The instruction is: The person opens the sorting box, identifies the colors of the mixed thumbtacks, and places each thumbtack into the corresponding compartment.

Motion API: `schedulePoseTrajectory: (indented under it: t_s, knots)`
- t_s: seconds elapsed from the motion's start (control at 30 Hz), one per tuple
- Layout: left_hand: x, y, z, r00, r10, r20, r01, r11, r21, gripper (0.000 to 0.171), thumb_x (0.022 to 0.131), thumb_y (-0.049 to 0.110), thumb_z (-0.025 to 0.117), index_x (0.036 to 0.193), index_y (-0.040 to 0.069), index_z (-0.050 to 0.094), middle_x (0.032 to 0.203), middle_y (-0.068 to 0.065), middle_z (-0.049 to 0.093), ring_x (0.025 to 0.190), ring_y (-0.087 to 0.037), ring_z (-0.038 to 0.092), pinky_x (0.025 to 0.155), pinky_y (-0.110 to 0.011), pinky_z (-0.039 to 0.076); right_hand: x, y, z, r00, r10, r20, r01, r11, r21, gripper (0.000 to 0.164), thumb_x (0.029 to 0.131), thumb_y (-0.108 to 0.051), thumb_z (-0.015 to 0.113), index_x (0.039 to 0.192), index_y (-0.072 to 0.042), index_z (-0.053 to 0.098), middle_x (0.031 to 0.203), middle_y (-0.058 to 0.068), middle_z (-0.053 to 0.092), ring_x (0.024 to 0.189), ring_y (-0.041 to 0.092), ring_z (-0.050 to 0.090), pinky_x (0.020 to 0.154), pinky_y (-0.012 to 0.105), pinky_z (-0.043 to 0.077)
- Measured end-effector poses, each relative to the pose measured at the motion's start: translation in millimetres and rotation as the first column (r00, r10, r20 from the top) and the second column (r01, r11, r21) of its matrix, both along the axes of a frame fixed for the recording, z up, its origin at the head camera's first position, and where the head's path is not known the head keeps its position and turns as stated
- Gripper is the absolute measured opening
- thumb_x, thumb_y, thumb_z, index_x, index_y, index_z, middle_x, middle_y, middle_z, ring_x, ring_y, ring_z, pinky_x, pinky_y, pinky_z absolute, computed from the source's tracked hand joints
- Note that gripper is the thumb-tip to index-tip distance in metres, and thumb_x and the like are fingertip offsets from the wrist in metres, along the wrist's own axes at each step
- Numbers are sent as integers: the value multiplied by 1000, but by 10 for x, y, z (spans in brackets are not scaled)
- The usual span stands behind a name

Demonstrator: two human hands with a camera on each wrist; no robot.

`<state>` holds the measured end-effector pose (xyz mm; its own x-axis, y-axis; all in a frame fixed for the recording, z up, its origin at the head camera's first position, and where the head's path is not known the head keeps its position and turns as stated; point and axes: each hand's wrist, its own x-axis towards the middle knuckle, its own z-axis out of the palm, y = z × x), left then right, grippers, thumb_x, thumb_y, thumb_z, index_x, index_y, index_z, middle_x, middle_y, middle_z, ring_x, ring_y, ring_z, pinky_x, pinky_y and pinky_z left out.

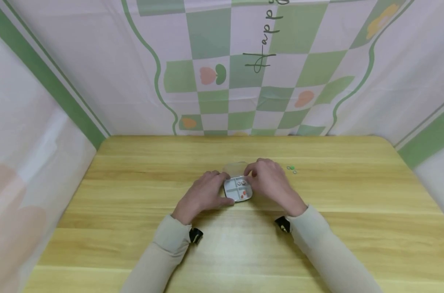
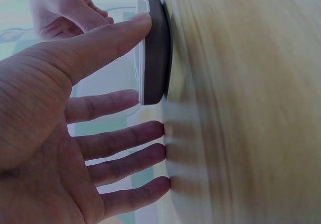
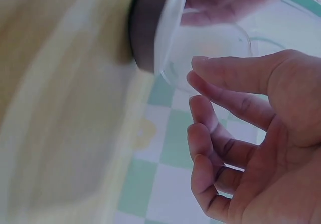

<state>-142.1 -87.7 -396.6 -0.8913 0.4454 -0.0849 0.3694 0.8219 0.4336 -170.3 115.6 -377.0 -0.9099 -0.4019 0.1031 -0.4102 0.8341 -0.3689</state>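
A small pill box with a white divided tray and a dark underside sits on the wooden table. Its clear lid stands folded back on the far side. Small ring-shaped pieces lie in the far right compartment, and orange pieces in the near right one. My left hand grips the box between thumb and index finger, the other fingers spread with tips at the table. Over the right side of the box is my right hand, its thumb and index tips together, other fingers curled; nothing shows between them.
Right of my right hand, a small green piece and small rings lie on the table. A checked green and white cloth hangs behind the table's far edge. Black wrist devices are at both cuffs.
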Motion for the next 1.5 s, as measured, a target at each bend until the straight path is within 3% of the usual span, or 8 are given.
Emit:
schedulePoseTrajectory:
  t_s: [0.27, 0.7, 1.1, 1.5]
  knots:
    - [0, -4, -7, 1000, 1, -9, -1, 1000, 0, 67, 73, 48, 72, 127, 13, 52, 121, -5, 53, 108, -21, 48, 89, -37, 39, -49, 173, 77, 999, -39, 24, 39, 999, 0, 11, 81, -24, 65, 88, -17, 70, 81, 1, 59, 76, 20, 53, 66, 35, 41]
    - [26, 7, -12, 1000, -1, -5, 1, 1000, -2, 69, 73, 48, 71, 128, 12, 51, 123, -6, 53, 112, -22, 47, 94, -38, 36, -133, 438, 113, 991, -106, 79, 105, 994, 7, 18, 83, -30, 64, 94, -16, 69, 82, -1, 60, 74, 19, 54, 62, 34, 41]
    - [43, 6, -24, 1000, 12, 3, -12, 1000, 7, 69, 73, 49, 71, 129, 13, 50, 126, -6, 52, 114, -23, 45, 95, -39, 35, -230, 834, 250, 975, -183, 126, 178, 983, 51, 27, 85, -32, 61, 101, -11, 66, 90, 5, 62, 83, 24, 56, 66, 38, 42]
    - [30, 17, -5, 1000, 17, 2, -17, 1000, 11, 69, 73, 48, 72, 128, 13, 51, 124, -5, 52, 111, -22, 46, 94, -37, 36, -307, 1086, 231, 951, -259, 166, 247, 965, 93, 29, 83, -33, 61, 99, -9, 66, 97, 10, 63, 86, 27, 55, 67, 40, 42]
